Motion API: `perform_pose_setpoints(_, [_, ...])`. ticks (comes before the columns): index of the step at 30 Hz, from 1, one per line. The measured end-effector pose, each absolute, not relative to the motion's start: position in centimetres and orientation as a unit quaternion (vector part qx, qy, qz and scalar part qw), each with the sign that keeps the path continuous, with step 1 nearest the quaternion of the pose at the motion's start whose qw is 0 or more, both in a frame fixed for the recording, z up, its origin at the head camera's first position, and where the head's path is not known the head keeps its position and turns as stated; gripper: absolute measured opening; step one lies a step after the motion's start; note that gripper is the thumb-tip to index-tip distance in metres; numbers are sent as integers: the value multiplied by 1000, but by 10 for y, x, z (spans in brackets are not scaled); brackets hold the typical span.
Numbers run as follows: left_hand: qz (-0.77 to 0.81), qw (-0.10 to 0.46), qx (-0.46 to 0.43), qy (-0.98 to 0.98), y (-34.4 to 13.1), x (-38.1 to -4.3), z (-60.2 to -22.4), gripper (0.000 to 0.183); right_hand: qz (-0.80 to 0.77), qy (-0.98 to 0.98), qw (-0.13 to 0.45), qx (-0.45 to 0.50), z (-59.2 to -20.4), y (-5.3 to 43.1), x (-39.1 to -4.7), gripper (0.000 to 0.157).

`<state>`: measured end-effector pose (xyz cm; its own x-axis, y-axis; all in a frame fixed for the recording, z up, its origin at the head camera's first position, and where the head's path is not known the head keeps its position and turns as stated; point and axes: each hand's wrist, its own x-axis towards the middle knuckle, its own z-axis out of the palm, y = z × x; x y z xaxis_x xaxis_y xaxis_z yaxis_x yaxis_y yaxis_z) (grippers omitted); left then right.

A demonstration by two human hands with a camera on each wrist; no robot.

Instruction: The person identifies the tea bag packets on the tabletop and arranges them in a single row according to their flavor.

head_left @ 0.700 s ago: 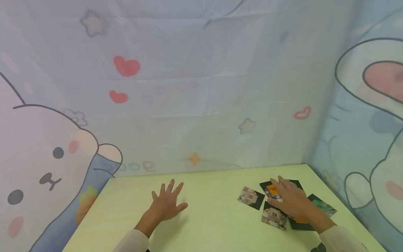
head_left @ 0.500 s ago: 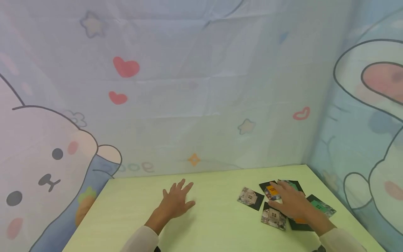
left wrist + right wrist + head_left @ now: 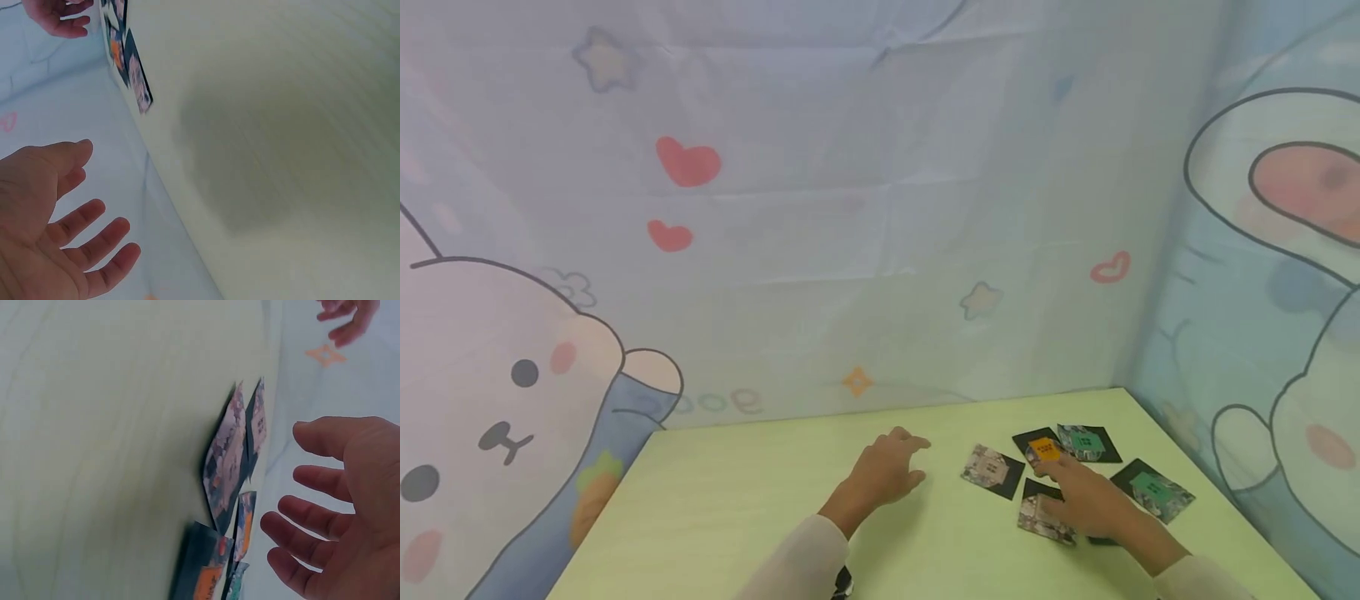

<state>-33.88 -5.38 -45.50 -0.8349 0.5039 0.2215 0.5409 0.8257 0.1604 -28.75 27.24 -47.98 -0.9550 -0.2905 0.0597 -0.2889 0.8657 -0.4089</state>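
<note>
My left hand (image 3: 883,471) hovers over the table left of the cards, fingers relaxed and holding nothing. In the left wrist view its fingers are spread and bent a little, with bare palm showing. My right hand (image 3: 1088,500) hangs over the group of cards, loosely bent, and grips nothing. Around it lie several square dark cards with printed pictures: a beige-labelled card (image 3: 992,472) to the left, an orange one (image 3: 1039,446) beyond the fingertips, green ones (image 3: 1088,442) (image 3: 1153,492) behind and right, another beige one (image 3: 1043,518) partly under the fingers. An orange-labelled card (image 3: 206,575) is mostly hidden by the hand in the head view.
The pale yellow-green table (image 3: 722,500) ends at a light cloth backdrop (image 3: 820,208) printed with hearts and stars. A side cloth (image 3: 1247,350) with a cartoon animal borders the table at right, and another cartoon animal (image 3: 490,367) shows at left.
My left hand has moved right toward the cards, its fingers drawn closer together. My right hand has pulled back slightly, uncovering more of the far green card. The view has shifted a little.
</note>
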Motion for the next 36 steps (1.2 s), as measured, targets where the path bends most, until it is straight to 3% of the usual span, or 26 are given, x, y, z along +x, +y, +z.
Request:
perform_pose_setpoints(10, [-79,82,-312,-943,11,-350,-468,41,-180,976,0,-125,-491,268,-288,34])
perform_pose_setpoints(19, [-81,82,-293,-949,30,-360,-491,39,-152,983,-10,-98,-510,256,-291,29])
perform_pose_setpoints(36, [-15,69,-286,-956,75,-363,-491,29,-128,986,-1,-107,-504,251,-288,19])
